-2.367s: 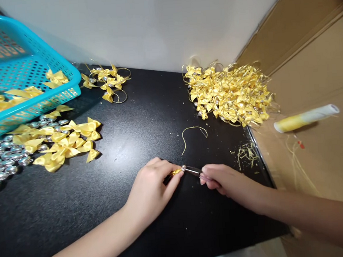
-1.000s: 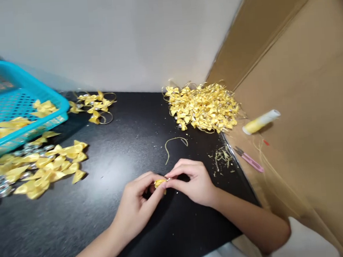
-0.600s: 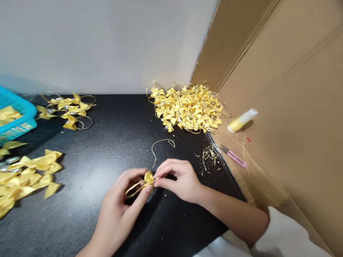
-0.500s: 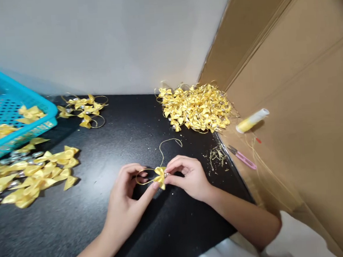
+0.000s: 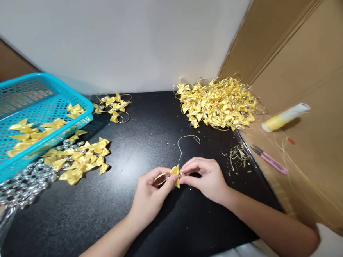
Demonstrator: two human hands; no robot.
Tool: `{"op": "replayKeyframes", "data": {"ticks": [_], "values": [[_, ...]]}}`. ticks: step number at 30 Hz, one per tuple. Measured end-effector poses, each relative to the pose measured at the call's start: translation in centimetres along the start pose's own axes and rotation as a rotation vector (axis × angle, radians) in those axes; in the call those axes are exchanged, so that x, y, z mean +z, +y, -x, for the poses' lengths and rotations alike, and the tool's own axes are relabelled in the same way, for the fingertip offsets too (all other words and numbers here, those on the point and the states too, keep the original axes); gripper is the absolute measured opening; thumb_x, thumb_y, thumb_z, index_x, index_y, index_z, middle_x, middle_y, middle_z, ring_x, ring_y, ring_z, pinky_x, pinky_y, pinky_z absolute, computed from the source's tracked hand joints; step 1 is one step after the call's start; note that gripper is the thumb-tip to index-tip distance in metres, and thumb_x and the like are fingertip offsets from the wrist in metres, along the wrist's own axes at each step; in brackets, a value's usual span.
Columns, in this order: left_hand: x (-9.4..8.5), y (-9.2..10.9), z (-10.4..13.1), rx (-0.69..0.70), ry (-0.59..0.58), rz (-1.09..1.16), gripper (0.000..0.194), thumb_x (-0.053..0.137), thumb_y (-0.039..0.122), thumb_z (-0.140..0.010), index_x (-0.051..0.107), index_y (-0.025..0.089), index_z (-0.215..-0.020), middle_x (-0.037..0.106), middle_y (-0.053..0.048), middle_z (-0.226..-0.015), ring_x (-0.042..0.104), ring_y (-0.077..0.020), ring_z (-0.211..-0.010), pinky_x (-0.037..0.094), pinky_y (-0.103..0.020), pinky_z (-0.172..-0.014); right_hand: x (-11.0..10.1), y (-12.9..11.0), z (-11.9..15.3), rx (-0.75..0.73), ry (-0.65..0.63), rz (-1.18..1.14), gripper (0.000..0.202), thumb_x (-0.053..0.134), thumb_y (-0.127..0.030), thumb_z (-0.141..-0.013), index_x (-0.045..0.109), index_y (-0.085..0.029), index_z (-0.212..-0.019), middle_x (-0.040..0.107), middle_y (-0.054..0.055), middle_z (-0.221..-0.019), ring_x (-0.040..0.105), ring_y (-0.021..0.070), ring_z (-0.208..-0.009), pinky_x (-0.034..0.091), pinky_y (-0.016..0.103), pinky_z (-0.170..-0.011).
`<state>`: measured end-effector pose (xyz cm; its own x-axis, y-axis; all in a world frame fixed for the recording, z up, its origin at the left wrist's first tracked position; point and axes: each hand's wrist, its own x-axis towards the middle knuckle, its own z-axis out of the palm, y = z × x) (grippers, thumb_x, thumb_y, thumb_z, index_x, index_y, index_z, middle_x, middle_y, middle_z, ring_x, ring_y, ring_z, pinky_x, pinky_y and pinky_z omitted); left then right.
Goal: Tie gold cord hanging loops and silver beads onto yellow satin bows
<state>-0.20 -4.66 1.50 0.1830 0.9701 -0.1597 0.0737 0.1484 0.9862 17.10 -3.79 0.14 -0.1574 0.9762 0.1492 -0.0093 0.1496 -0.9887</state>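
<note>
A yellow satin ribbon bow (image 5: 176, 169) sits between my hands, just above the black table, seen nearly edge-on. My left hand (image 5: 148, 194) pinches it from the left between thumb and fingers. A gold cord loop (image 5: 159, 180) sticks out by those fingers. On the other side my right hand (image 5: 208, 178) has thumb and index finger closed on a small silver bead (image 5: 181, 175) at the bow. A thin loose gold cord (image 5: 179, 145) trails from the bow across the table and curls away behind my hands.
At the left, a blue basket (image 5: 84, 101) holds yellow bows; loose bows (image 5: 80, 162) and silver beads (image 5: 25, 181) lie before it. A small group of looped bows (image 5: 115, 105) and a large heap (image 5: 219, 103) lie behind. Thread snips (image 5: 270, 160), cord clippings (image 5: 239, 155) and a spool (image 5: 285, 117) are right.
The view has swung left, showing more of the basket and beads. My left fingers have drawn in around the bow and loop, and the bow has turned from face-on to nearly edge-on.
</note>
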Motion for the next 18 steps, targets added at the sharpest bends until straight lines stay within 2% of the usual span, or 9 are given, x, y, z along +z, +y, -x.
{"op": "replayKeyframes", "data": {"ticks": [4, 9, 13, 18], "values": [[0.33, -0.18, 0.25, 0.007, 0.081, -0.014, 0.011, 0.068, 0.025, -0.08, 0.068, 0.015, -0.075, 0.072, -0.001, -0.067, 0.065, -0.0134, -0.062, 0.052, -0.022, -0.062, 0.33, 0.29, 0.19, -0.064, 0.057, 0.085, 0.011, 0.081, -0.02, -0.07, 0.072, -0.019, -0.076, 0.073, 0.004, -0.076, 0.069, 0.0151, -0.067, 0.059, 0.025, -0.063], [0.53, -0.4, 0.3, 0.016, 0.121, -0.033, 0.01, 0.069, 0.024, -0.079, 0.068, 0.015, -0.074, 0.07, 0.0, -0.066, 0.063, -0.0123, -0.06, 0.05, -0.02, -0.06, 0.36, 0.07, 0.25, -0.229, 0.03, 0.224, 0.009, 0.076, -0.014, -0.074, 0.07, -0.019, -0.078, 0.072, 0.004, -0.077, 0.068, 0.0142, -0.068, 0.058, 0.024, -0.063], [0.45, -0.64, 0.27, 0.032, 0.122, -0.052, 0.01, 0.068, 0.023, -0.08, 0.067, 0.015, -0.073, 0.068, 0.0, -0.065, 0.062, -0.012, -0.061, 0.049, -0.021, -0.06, 0.27, -0.15, 0.24, -0.312, 0.001, 0.269, 0.009, 0.074, -0.013, -0.077, 0.068, -0.019, -0.078, 0.072, 0.003, -0.076, 0.069, 0.0147, -0.07, 0.058, 0.026, -0.067], [0.34, -0.94, 0.32, 0.076, 0.066, -0.088, 0.008, 0.064, 0.021, -0.084, 0.062, 0.016, -0.078, 0.067, 0.0, -0.068, 0.061, -0.0115, -0.063, 0.048, -0.02, -0.06, 0.11, -0.11, 0.14, -0.302, -0.015, 0.243, 0.009, 0.074, -0.014, -0.077, 0.067, -0.019, -0.079, 0.073, 0.003, -0.076, 0.069, 0.0145, -0.07, 0.058, 0.026, -0.066]]}}
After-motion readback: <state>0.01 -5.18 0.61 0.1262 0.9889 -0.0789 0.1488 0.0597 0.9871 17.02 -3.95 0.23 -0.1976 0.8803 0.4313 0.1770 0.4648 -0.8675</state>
